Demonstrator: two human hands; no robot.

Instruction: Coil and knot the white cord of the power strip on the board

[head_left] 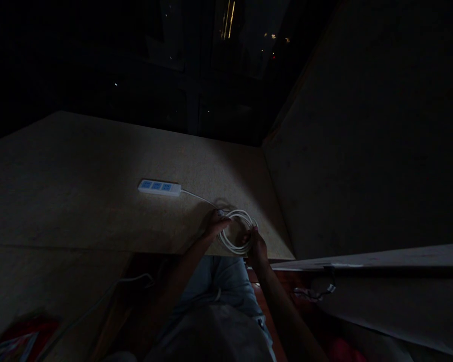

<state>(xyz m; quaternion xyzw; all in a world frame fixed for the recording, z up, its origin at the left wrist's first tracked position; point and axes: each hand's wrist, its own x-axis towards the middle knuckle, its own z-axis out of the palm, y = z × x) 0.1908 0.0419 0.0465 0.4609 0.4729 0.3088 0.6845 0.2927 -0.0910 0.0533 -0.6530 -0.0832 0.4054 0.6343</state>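
Head view: gripping coiled cable (242, 213) in left hand (216, 223) and right hand (258, 245), lower centre; looks mostly wound, leaving short run to power strip (159, 188) uncoiled, centre left.

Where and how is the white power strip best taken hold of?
Probably across the middle of the power strip, coming from above and pinching its two long sides: it is a long, narrow bar lying flat, sockets facing up. The right end looks less suitable, since the cord leaves there toward the coil.
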